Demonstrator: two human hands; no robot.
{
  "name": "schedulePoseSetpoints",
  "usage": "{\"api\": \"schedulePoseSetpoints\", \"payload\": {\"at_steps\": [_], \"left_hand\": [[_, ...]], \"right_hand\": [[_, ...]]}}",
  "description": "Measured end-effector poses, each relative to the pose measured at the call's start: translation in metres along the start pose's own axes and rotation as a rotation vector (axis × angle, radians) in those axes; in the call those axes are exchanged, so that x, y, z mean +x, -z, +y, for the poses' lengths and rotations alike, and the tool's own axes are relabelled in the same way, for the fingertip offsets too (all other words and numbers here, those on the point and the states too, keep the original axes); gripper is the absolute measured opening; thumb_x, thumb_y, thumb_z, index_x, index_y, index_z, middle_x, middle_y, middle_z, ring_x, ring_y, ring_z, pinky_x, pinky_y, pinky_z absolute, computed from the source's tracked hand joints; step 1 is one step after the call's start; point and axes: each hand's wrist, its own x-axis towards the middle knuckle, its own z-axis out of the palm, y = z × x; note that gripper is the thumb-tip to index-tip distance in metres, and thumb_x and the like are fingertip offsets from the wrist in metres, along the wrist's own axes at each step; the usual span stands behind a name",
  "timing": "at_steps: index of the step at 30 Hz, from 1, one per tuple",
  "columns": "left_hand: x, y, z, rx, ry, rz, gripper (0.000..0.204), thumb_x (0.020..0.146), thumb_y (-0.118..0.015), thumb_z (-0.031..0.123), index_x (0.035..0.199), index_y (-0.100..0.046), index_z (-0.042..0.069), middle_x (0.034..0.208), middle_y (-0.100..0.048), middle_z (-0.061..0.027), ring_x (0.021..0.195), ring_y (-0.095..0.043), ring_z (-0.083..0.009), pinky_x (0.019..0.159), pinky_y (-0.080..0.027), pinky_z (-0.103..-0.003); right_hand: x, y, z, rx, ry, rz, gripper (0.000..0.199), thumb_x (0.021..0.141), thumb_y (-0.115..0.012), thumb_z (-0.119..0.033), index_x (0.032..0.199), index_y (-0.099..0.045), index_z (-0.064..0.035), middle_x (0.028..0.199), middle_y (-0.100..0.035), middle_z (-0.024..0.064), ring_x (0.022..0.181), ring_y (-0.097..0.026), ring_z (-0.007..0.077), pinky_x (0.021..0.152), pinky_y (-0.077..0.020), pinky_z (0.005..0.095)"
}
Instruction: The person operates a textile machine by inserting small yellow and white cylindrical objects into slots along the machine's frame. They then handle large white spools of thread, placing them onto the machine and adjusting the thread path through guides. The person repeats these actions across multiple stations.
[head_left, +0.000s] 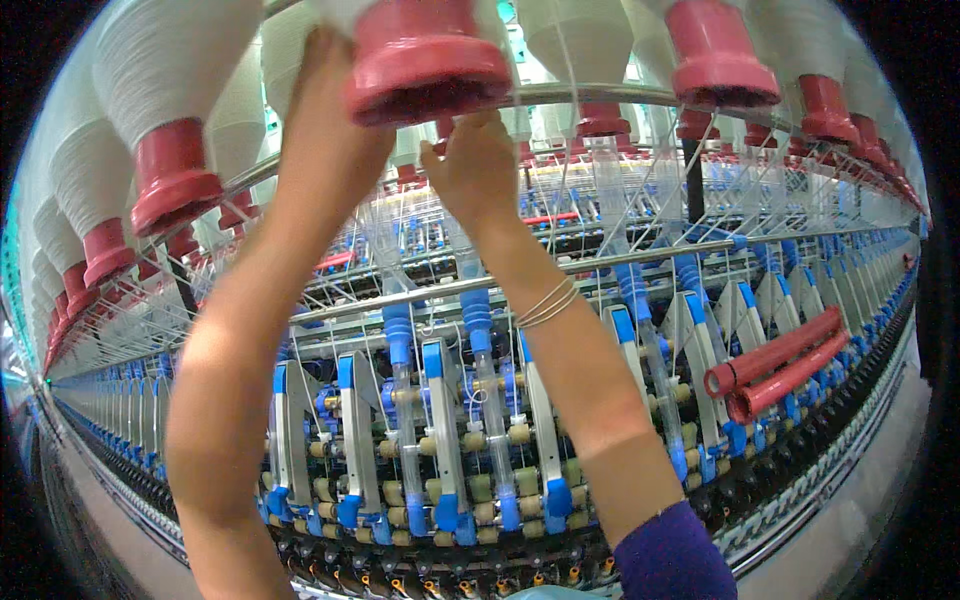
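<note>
Bobbin with red flared end point(430, 65): hangs at top centre, overlapping left hand point(335, 105) and just above right hand point(480, 168) in the view. Left fingers largely hidden; cannot tell whether apart or clamped. Right fingers curled, thumb set apart; cannot tell whether closed on anything. Probably handles as fairly light, with stiff, perhaps slippery tube and soft, easily snagged winding; best gripped around red end.
</note>
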Motion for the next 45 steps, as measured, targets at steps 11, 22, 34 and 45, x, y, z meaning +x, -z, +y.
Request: {"api": "schedulePoseSetpoints", "payload": {"at_steps": [11, 22, 34, 45], "left_hand": [[0.086, 0.04, 0.014, 0.638, 0.183, 0.017, 0.018, 0.085, -0.056, 0.022, 0.097, -0.063, 0.01, 0.094, -0.062, -0.0077, 0.088, -0.058, -0.0254, 0.081, -0.044, -0.039], [0.117, 0.046, 0.095, 1.04, 0.017, 0.147, 0.014, 0.083, -0.056, 0.013, 0.076, -0.068, 0.009, 0.074, -0.064, -0.0074, 0.07, -0.061, -0.0216, 0.068, -0.048, -0.037], [-0.112, 0.079, 0.117, -0.343, 0.558, -0.207, 0.026, 0.095, -0.047, 0.009, 0.108, -0.064, -0.005, 0.109, -0.065, -0.0204, 0.098, -0.065, -0.0229, 0.08, -0.054, -0.034], [-0.178, -0.117, 0.055, -0.169, 0.129, -0.722, 0.032, 0.072, -0.063, -0.004, 0.102, -0.053, 0.0, 0.104, -0.058, -0.0198, 0.102, -0.059, -0.0385, 0.086, -0.05, -0.044]], "right_hand": [[0.003, 0.019, -0.014, 0.218, -0.186, -0.107, 0.036, 0.076, -0.072, -0.024, 0.098, -0.055, -0.0005, 0.096, -0.056, 0.0164, 0.093, -0.058, 0.0314, 0.081, -0.0468, 0.0429], [0.005, 0.02, -0.003, 0.364, -0.244, 0.016, 0.026, 0.074, -0.07, -0.018, 0.091, -0.056, -0.0035, 0.096, -0.057, 0.0178, 0.085, -0.06, 0.0341, 0.077, -0.0493, 0.044], [-0.007, 0.016, 0.028, 1.308, -0.772, -0.302, 0.066, 0.08, -0.068, -0.049, 0.125, -0.051, -0.0039, 0.115, -0.057, 0.0111, 0.115, -0.05, 0.0212, 0.096, -0.0387, 0.0402], [0.024, 0.023, 0.011, 1.467, -0.729, -0.587, 0.031, 0.1, -0.046, -0.029, 0.1, -0.061, -0.001, 0.086, -0.067, 0.0092, 0.078, -0.066, 0.0215, 0.063, -0.0531, 0.0329]]}}
